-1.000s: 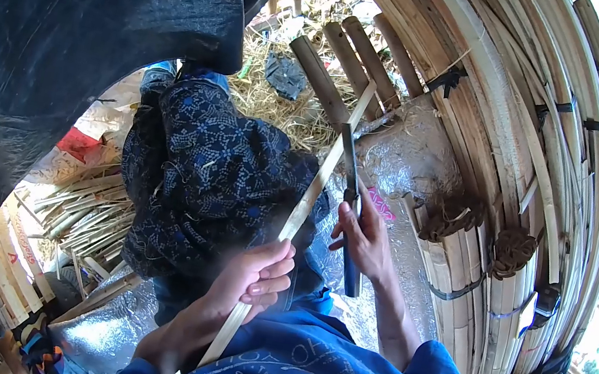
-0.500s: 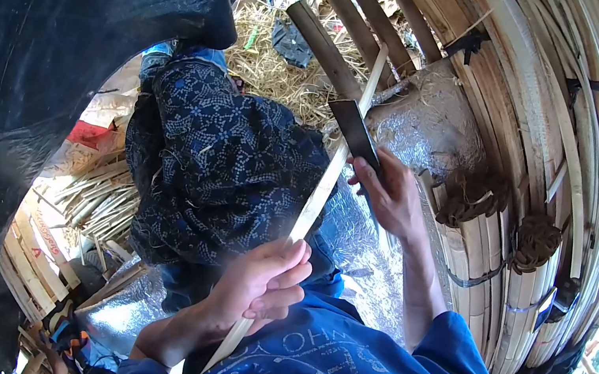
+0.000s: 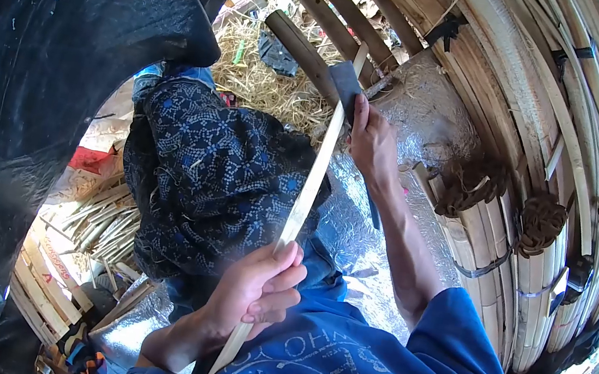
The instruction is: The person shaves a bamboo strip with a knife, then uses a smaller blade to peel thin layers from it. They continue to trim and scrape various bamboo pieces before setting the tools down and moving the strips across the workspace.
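Straw-strewn ground (image 3: 263, 87) and crinkled silvery sheeting (image 3: 346, 231), with four round poles (image 3: 300, 54): one pale, flat wooden strip (image 3: 307, 196) slants above patterned dark cloth (image 3: 223, 165), my left grip (image 3: 261, 290) closed around its lower part, my right grip (image 3: 373, 148) wrapped around one flat-bladed tool (image 3: 345, 80) whose grey blade overlaps the strip's upper part.

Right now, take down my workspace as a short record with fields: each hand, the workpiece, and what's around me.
Left hand: closed around the pale strip
Right hand: gripping the knife
Strip: slanting away, far end toward the bamboo poles
Blade: overlapping the strip's far part; contact unclear
Legs: draped with dark patterned cloth
Ahead: straw on the ground
Right side: tied slat bundles
Left side: black sheet
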Demonstrator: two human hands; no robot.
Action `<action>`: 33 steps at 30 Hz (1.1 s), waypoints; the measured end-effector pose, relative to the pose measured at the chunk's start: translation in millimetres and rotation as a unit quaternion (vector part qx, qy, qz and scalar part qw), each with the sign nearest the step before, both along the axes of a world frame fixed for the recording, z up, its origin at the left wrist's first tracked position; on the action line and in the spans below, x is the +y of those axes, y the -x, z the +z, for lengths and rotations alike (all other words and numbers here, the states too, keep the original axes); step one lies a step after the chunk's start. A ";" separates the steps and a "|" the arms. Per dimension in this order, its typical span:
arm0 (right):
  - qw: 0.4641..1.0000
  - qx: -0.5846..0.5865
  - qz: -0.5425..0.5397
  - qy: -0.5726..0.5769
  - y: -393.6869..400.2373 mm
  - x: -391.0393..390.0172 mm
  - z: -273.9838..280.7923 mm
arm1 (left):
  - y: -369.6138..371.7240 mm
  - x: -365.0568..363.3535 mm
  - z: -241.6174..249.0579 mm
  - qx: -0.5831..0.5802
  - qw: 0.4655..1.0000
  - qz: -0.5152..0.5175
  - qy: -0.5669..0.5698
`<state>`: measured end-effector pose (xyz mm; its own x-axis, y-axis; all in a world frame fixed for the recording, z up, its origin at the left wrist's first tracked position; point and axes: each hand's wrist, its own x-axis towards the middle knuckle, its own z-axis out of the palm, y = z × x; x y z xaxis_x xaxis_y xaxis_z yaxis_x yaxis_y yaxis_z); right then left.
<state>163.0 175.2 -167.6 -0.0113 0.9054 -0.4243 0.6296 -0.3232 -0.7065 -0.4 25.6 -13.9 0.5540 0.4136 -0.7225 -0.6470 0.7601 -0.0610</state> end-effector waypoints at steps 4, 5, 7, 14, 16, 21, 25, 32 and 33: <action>1.000 -0.018 0.002 -0.022 3.7 -4.1 16.6 | -0.3 -0.6 -2.1 -0.006 1.000 -0.005 0.002; 0.999 -0.028 0.004 -0.016 5.4 -7.1 21.1 | -0.6 -2.0 -3.4 -0.008 1.000 0.010 0.007; 0.999 -0.034 0.008 -0.027 7.7 -14.0 21.3 | -0.3 -2.9 -5.5 -0.010 1.000 0.025 0.010; 0.997 -0.062 0.034 0.011 9.1 -6.4 23.0 | 5.4 -4.5 -13.5 -0.038 0.998 0.055 0.007; 0.998 -0.052 0.026 0.001 6.2 8.2 6.7 | 5.6 -5.8 -13.6 -0.040 0.997 0.061 0.007; 0.998 -0.063 0.014 -0.003 6.6 42.7 -13.0 | 5.2 -3.8 -12.5 -0.019 0.999 0.032 -0.006; 0.995 -0.080 0.015 0.065 2.4 67.3 -25.1 | 5.8 -3.0 -11.8 -0.017 1.000 0.025 -0.008; 0.981 -0.176 0.063 -0.056 -3.4 107.0 -31.0 | 8.4 -1.5 -9.4 -0.001 1.000 0.019 -0.002; 0.979 -0.176 0.091 -0.052 -2.9 110.9 -28.1 | 8.5 -1.2 -9.5 -0.003 1.000 0.018 -0.002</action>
<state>166.0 286.1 -195.7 -0.0465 0.9408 -0.3358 0.8808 -0.1199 -0.4581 -8.8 24.4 -23.4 0.5437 0.4355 -0.7175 -0.6733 0.7367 -0.0630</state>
